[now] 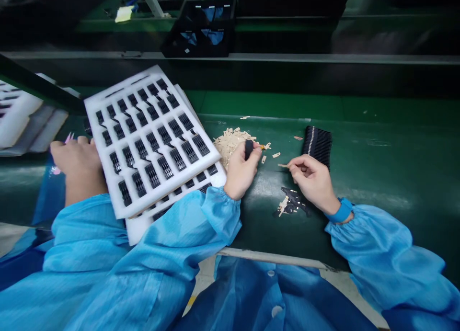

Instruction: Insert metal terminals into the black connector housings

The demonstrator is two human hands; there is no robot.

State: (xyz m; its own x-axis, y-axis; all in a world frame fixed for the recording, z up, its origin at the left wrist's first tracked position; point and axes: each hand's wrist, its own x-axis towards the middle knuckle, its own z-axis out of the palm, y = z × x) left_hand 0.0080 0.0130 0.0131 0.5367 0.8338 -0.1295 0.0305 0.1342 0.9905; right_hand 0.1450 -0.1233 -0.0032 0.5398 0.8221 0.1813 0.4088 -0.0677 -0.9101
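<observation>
Your left grip [241, 173] pinches the black part [248, 149] beside the beige strip pile [228, 146], your right grip [308, 174] pinches a thin beige strip [282, 165] over the green bench [395, 149]; hold both pinches steady and level.

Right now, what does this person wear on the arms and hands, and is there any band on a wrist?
The left sleeve and right sleeve are loose, shiny light-blue smock fabric with gathered cuffs. The left hand and right hand are bare, without gloves. A blue wrist strap sits at the right wrist.
</observation>
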